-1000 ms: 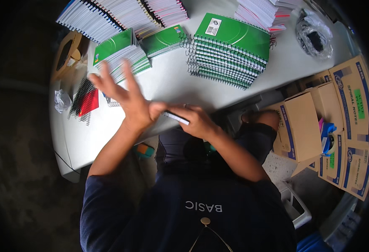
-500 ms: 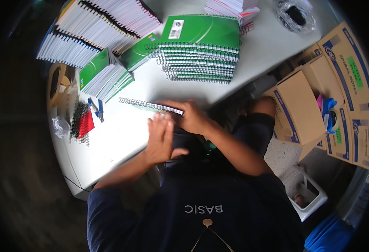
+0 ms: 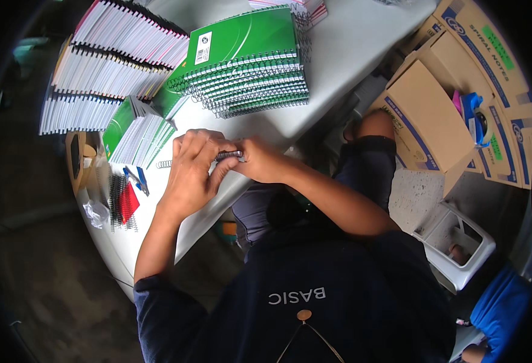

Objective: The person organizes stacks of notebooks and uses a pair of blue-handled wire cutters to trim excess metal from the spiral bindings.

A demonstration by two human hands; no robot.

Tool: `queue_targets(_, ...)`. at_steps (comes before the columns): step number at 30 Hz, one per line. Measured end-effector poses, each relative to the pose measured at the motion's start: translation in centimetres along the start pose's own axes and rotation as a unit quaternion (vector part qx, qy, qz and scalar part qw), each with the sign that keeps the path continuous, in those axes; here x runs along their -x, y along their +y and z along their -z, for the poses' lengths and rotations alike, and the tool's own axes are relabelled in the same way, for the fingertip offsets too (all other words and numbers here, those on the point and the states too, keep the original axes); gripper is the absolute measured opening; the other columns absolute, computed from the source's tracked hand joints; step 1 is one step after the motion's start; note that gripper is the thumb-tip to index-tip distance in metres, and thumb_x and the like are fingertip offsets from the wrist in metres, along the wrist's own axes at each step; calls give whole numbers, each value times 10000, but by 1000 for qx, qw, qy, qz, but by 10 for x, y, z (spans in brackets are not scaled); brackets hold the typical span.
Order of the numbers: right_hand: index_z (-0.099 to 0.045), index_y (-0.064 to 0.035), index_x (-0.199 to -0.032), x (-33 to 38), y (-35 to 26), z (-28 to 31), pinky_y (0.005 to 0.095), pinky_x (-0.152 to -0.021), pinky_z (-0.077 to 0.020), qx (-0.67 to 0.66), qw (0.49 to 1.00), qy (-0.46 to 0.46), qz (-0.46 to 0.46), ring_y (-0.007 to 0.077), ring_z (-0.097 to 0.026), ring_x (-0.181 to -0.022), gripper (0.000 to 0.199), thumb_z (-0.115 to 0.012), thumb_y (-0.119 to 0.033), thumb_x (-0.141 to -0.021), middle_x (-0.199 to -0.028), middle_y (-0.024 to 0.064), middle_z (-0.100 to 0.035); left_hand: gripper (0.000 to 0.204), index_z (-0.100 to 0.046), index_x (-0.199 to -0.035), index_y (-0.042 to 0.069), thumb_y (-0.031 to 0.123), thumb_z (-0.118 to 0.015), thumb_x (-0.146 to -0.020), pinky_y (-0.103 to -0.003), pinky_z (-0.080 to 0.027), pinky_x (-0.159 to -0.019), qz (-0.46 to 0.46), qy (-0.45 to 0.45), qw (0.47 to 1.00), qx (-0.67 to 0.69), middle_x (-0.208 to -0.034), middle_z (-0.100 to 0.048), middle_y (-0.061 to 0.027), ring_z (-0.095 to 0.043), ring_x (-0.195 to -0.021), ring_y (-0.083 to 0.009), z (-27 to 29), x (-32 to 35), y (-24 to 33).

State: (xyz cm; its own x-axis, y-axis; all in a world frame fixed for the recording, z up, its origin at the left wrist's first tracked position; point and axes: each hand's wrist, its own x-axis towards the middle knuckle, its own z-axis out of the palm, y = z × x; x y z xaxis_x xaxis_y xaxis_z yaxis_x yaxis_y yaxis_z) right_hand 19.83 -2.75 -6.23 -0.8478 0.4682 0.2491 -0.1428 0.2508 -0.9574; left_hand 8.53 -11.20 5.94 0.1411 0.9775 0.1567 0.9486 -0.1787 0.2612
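At the near edge of the white table (image 3: 157, 233), both my hands close on a spiral notebook, seen edge-on with its coil upward. My left hand (image 3: 192, 169) lies over the spine, fingers bent across it and thumb on the near side. The right hand (image 3: 261, 160) pinches the other end, its fingers close to the left fingertips. Between them a short stretch of dark coil (image 3: 226, 155) shows. A lighter coil end (image 3: 165, 164) sticks out left of my left hand. Most of the notebook's cover and pages are hidden by my hands.
Beyond my hands rises a stack of green spiral notebooks (image 3: 248, 45). Left of it stand a smaller green-covered pile (image 3: 148, 136) and long rows of bound notebooks (image 3: 111, 66). Blue-handled pliers (image 3: 137, 180), loose coils (image 3: 117, 196) and crumpled plastic (image 3: 96, 214) lie left; cardboard boxes (image 3: 426, 115) stand right.
My left hand has gone from flat, outstretched fingers beside the notebook to bent fingers over its coil. The right hand keeps its hold. The view has shifted, and a person's blue clothing shows more.
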Motion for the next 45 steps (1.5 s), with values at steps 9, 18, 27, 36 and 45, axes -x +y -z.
queue_targets(9,-627,-25,-915,3,0,-1,441,-624,-450,-32,998,25,39,416,-579,-715,183,-598,-181,-821,-728,234,-593,153,-644,-921,93,151,-672,-781,-339,-333,-807,-2,-4,1000,6,-954,-612,-37,-528,-918,-215,-4,-4,10)
queue_targets(18,-529,-53,-1113,4,-31,4,391,-740,-460,-93,993,40,67,374,-600,-871,294,-575,-59,-823,-950,207,-617,344,-671,-923,137,272,-786,-628,-343,-339,-828,17,67,991,-112,-994,-610,-49,-527,-986,-215,15,-1,25)
queue_targets(27,-323,62,-1273,-25,-116,55,395,-981,-313,-3,878,382,288,287,-428,-1106,579,-564,-303,-893,-1234,189,-368,364,-447,-1237,-10,83,-558,-903,-272,-411,-878,44,436,653,618,-1071,-579,-88,-536,-980,-132,20,-62,61)
queue_targets(36,-359,70,-1303,-36,-80,89,404,-925,-412,70,876,463,115,401,-525,-1082,558,-477,-331,-934,-1197,286,-510,293,-639,-1025,22,177,-692,-781,-360,-404,-910,-14,414,910,28,-1027,-637,-127,-569,-1018,-282,-7,-101,2)
queue_targets(45,-518,-28,-1141,-45,-62,97,395,-862,-388,167,834,492,186,303,-460,-1004,486,-704,-295,-780,-1085,164,-466,321,-536,-760,6,281,-543,-927,-247,-412,-646,149,605,732,276,-718,-520,-25,-471,-669,-99,-40,-106,-20)
